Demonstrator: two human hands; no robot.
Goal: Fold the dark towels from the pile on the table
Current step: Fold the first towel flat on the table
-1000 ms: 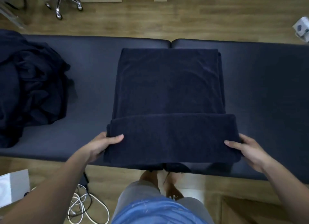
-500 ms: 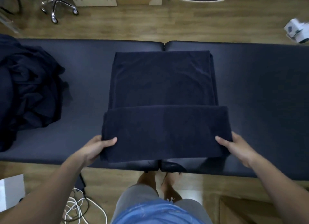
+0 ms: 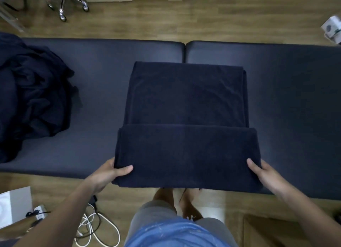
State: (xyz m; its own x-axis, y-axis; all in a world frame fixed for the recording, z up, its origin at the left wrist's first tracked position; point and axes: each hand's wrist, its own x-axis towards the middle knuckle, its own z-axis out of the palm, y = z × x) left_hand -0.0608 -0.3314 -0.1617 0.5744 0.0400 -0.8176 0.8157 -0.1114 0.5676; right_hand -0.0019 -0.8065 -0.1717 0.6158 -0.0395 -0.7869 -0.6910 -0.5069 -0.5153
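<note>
My left hand (image 3: 108, 174) and right hand (image 3: 265, 174) each pinch a near corner of the dark towel (image 3: 186, 117), which stretches between them and away over the table (image 3: 295, 99).

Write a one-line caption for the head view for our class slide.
The left hand and right hand grip a half-folded dark towel on the padded table, pile lying alongside.

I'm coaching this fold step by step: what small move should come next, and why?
Probably fold the towel over, away from the body: the left hand and right hand grip its near folded end, and the far half lies flat, uncovered.
</note>
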